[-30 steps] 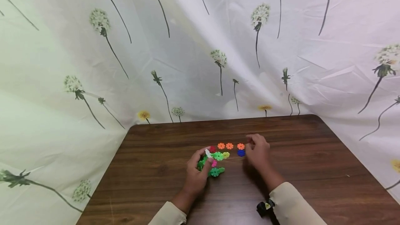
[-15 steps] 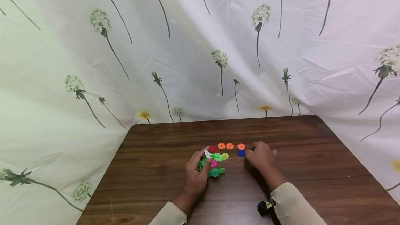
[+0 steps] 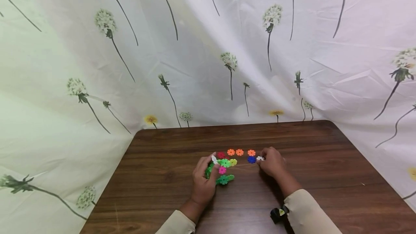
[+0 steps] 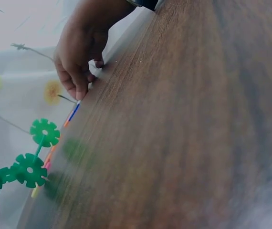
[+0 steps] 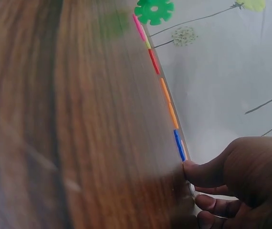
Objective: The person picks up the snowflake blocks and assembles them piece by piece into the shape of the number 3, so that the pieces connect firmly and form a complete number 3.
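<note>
My left hand grips a joined chain of notched plastic discs at the middle of the table. Its parts include a white disc, a bright green disc and a darker green disc; the palm hides some of the rest. In the left wrist view, linked green discs stand above the tabletop. To the right, my right hand pinches a loose white disc low at the table surface, beside a flat blue disc.
Three orange discs lie flat behind the hands. A red disc, a pink disc and a yellow disc are close to the left hand. The brown wooden table ends at a floral cloth.
My right hand has lowered to the table, and the white disc at its fingertips now shows beside the blue one. The left hand keeps its grip, with the chain tilting slightly.
</note>
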Demonstrator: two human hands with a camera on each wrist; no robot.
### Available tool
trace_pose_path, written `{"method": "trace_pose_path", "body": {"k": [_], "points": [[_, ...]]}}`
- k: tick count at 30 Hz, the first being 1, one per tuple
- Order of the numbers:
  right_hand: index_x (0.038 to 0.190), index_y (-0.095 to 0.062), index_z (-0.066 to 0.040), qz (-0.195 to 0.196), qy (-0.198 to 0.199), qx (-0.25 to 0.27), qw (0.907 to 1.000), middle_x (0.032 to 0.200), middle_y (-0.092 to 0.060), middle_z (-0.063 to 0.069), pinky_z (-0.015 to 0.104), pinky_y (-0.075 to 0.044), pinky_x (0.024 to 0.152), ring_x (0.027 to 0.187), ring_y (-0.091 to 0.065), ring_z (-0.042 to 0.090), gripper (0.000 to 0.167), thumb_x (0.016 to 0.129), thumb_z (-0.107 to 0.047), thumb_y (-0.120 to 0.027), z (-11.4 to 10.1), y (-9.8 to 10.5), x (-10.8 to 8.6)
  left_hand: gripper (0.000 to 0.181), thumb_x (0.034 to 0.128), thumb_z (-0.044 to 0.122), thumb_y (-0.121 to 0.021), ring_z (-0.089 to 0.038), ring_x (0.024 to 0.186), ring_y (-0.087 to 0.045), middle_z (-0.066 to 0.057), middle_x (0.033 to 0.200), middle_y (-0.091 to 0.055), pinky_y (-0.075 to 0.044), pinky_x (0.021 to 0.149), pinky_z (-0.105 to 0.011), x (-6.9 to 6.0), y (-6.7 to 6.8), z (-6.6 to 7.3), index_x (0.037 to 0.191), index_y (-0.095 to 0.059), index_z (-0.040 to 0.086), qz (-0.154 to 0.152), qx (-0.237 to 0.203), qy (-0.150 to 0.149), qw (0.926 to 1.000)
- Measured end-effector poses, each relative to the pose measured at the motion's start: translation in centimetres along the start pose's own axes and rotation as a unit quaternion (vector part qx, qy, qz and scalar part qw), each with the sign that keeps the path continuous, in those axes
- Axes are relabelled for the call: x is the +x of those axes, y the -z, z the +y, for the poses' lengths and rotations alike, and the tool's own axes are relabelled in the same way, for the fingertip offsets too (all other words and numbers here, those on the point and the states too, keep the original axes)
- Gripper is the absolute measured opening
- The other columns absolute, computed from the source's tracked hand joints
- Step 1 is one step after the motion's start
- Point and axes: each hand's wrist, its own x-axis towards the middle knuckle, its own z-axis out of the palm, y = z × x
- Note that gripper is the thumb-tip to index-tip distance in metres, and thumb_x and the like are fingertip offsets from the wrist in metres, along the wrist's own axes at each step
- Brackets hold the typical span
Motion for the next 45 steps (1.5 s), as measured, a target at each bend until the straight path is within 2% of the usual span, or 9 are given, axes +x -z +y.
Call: {"method": "trace_pose_path", "body": {"k": [5,10,14,20,26,29,32,36,45], "points": [[0.106,-0.073,-0.006,0.003,0.005,0.017,0.9998,0.106,-0.069,0.012,0.059,-0.046,0.095,0.099,-0.066,0.031,0.022,0.093,-0.018,-0.086,0.3,0.2,0.1,0.038,0.1054,0.0,-0.068,-0.019,0.108,-0.071,-0.01,0.121,-0.071,-0.061,0.097,-0.029,0.0,0.0,-0.1,0.143,-0.067,0.002,-0.002,-0.005,-0.007,1.0],[0.098,-0.069,-0.009,0.022,0.021,0.048,0.9984,0.091,-0.066,0.008,0.041,-0.045,0.078,0.085,-0.061,0.025,0.025,0.087,-0.016,-0.091,0.6,0.4,0.2,0.037,0.1055,0.0,-0.067,-0.017,0.109,-0.07,-0.01,0.121,-0.071,-0.061,0.097,-0.029,0.0,0.1,-0.2,0.142,-0.067,-0.003,-0.004,-0.007,-0.007,0.9999],[0.098,-0.071,-0.005,0.018,0.029,0.091,0.9952,0.089,-0.066,0.01,0.033,-0.045,0.071,0.082,-0.059,0.023,0.024,0.087,-0.011,-0.091,0.8,0.5,0.4,0.038,0.1064,0.001,-0.067,-0.016,0.11,-0.07,-0.009,0.123,-0.071,-0.06,0.098,-0.026,-0.1,0.1,-0.2,0.145,-0.067,0.003,-0.009,-0.005,-0.002,0.9999],[0.105,-0.075,0.0,0.016,0.017,0.14,0.9899,0.09,-0.07,0.01,0.031,-0.047,0.072,0.082,-0.06,0.021,0.018,0.093,-0.009,-0.086,0.6,0.6,0.2,0.038,0.1066,0.002,-0.067,-0.017,0.11,-0.07,-0.008,0.123,-0.071,-0.061,0.098,-0.031,-0.1,0.2,0.0,0.144,-0.067,0.003,-0.014,-0.004,0.003,0.9999],[0.102,-0.073,-0.001,0.022,0.014,0.165,0.986,0.088,-0.069,0.008,0.031,-0.049,0.07,0.08,-0.06,0.02,0.017,0.095,-0.011,-0.085,-0.2,0.8,-0.1,0.038,0.1072,0.004,-0.067,-0.015,0.11,-0.07,-0.011,0.122,-0.071,-0.058,0.1,-0.022,-0.1,0.2,0.2,0.145,-0.067,0.007,-0.016,-0.002,0.01,0.9998],[0.101,-0.073,-0.001,0.024,0.024,0.178,0.9835,0.089,-0.071,0.01,0.031,-0.05,0.067,0.08,-0.06,0.02,0.015,0.098,-0.012,-0.083,-0.8,1.0,-0.3,0.039,0.1071,0.005,-0.068,-0.015,0.11,-0.07,-0.011,0.122,-0.072,-0.057,0.101,-0.021,-0.1,0.3,0.1,0.146,-0.067,0.009,-0.016,0.0,0.01,0.9998],[0.104,-0.075,-0.001,0.035,0.039,0.18,0.9823,0.091,-0.073,0.01,0.031,-0.05,0.072,0.084,-0.061,0.02,0.015,0.098,-0.013,-0.083,-1.3,1.2,-0.5,0.039,0.107,0.005,-0.068,-0.014,0.109,-0.07,-0.009,0.121,-0.071,-0.057,0.1,-0.019,-0.1,0.3,0.2,0.146,-0.067,0.01,-0.017,0.002,0.012,0.9998],[0.111,-0.077,-0.002,0.048,0.067,0.182,0.9799,0.092,-0.075,0.01,0.03,-0.05,0.079,0.088,-0.062,0.02,0.015,0.1,-0.013,-0.08,-2.1,1.5,-0.7,0.039,0.1069,0.005,-0.068,-0.014,0.11,-0.07,-0.016,0.12,-0.071,-0.056,0.101,-0.018,-0.1,0.2,0.3,0.146,-0.067,0.009,-0.017,-0.001,0.012,0.9998],[0.118,-0.077,0.0,0.051,0.122,0.203,0.9702,0.094,-0.072,0.012,0.023,-0.051,0.073,0.084,-0.061,0.017,0.015,0.104,-0.003,-0.071,-4.5,2.2,-1.8,0.039,0.1063,0.004,-0.069,-0.013,0.108,-0.07,-0.017,0.118,-0.071,-0.057,0.098,-0.018,0.1,0.1,0.3,0.145,-0.067,0.009,-0.017,0.006,0.002,0.9998]]}}
